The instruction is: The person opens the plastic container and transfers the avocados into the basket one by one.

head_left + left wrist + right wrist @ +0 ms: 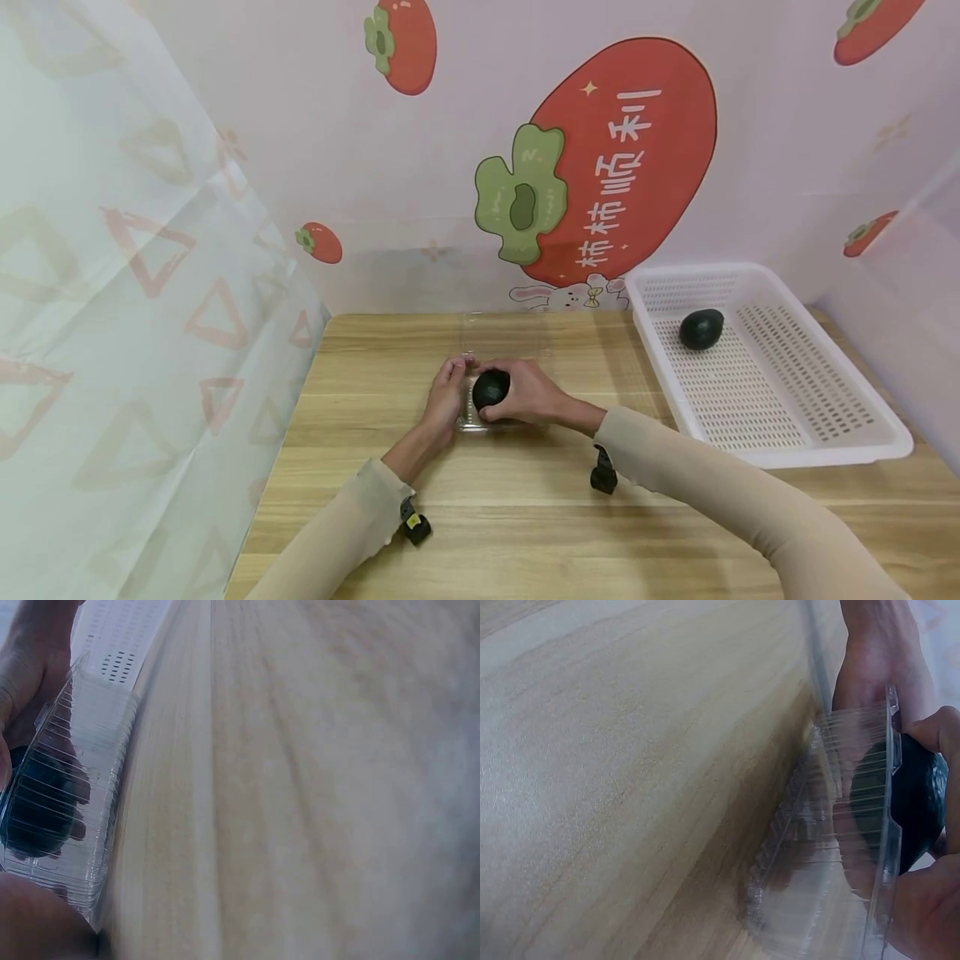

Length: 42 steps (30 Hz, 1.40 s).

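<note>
A dark, nearly black avocado (491, 389) is gripped by my right hand (528, 392), fingers behind it and thumb at its front. It is at the opening of a clear plastic clamshell container (795, 907), whose lid (504, 333) lies folded back toward the wall. My left hand (446, 396) holds the container by its left side, with fingertips near the back left corner. Through the clear ribbed wall, the avocado (39, 802) also shows in the left wrist view. Whether it touches the container's floor is hard to tell.
A white perforated basket (862, 417) stands on the wooden table (480, 517) at the right, with another dark avocado (702, 329) inside. Behind the table hangs a wall cloth (420, 167) printed with persimmons; a patterned white sheet (150, 333) borders the left.
</note>
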Available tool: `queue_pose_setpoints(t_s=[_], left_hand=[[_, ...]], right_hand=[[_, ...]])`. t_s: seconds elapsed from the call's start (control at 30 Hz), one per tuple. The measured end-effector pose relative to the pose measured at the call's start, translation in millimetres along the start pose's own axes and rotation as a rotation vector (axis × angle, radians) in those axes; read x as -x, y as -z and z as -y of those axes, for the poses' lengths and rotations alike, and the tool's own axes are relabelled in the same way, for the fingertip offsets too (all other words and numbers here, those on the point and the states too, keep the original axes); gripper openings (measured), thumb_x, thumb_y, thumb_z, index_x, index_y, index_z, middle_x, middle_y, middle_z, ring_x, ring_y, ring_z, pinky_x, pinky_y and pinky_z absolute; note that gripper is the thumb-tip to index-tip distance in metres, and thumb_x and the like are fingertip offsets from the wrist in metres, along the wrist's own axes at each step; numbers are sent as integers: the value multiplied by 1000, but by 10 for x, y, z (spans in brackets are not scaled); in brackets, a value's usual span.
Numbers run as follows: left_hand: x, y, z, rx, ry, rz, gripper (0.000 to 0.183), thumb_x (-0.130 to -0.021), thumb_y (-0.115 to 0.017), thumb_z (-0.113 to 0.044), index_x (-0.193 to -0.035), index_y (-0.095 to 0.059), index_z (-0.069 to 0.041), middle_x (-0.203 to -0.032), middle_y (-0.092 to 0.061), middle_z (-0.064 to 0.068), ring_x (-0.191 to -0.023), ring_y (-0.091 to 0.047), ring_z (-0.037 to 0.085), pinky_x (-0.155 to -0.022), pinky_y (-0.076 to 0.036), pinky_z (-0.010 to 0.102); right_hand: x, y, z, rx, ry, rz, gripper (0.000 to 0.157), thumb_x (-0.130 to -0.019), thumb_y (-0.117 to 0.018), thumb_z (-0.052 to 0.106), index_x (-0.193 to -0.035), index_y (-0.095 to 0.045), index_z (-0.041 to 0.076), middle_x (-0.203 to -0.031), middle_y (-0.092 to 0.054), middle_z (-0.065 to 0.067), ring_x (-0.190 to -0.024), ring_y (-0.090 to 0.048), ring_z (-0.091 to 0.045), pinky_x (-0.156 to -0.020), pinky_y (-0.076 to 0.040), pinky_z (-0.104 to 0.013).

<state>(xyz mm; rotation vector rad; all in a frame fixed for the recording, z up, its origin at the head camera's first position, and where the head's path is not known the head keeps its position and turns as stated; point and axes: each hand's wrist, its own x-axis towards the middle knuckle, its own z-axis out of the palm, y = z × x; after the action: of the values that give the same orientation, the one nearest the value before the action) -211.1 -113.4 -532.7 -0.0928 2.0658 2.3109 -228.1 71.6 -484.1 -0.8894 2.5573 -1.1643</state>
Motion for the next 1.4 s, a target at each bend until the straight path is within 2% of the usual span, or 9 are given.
queue_pose_setpoints(t_s=[0.27, 0.43, 0.67, 1.07, 1.4], left_hand=[[5, -4, -8, 5, 1, -4, 35, -116, -38, -21, -133, -57, 3, -141, -58, 18, -147, -41, 30, -129, -18, 52], [-1, -2, -5, 4, 0, -4, 34, -116, -39, -22, -131, -56, 4, -142, -57, 20, -147, -40, 32, -129, -18, 53], [-7, 2, 1, 16, -4, -3, 34, -116, -39, -22, -132, -56, 3, -140, -57, 21, -147, -41, 30, -129, -20, 51], [0, 5, -6, 7, -3, 14, 36, -117, -37, -23, -134, -55, 3, -140, -58, 20, -147, -40, 31, -129, -19, 52], [-4, 15, 4, 12, -12, 13, 35, -116, -38, -20, -134, -56, 4, -140, -59, 20, -148, -39, 31, -129, -17, 53]], right_hand=[[21, 52, 16, -24, -1, -5, 70, -78, -91, 30, -138, -67, 3, -133, -71, -9, -108, -66, -20, -90, -57, -32], [18, 98, 53, -38, 4, -9, 69, -78, -90, 27, -140, -67, 5, -131, -72, -7, -104, -65, -19, -87, -57, -31], [17, 149, 72, -27, 9, -39, 65, -77, -91, 24, -134, -69, 3, -123, -74, -7, -100, -65, -19, -84, -57, -31], [76, 224, 117, 3, 13, -50, 64, -77, -91, 26, -134, -70, 5, -126, -73, -7, -107, -65, -22, -91, -56, -36], [109, 311, 130, 18, 13, -61, 63, -76, -90, 25, -133, -70, 6, -126, -73, -9, -107, -66, -23, -93, -57, -37]])
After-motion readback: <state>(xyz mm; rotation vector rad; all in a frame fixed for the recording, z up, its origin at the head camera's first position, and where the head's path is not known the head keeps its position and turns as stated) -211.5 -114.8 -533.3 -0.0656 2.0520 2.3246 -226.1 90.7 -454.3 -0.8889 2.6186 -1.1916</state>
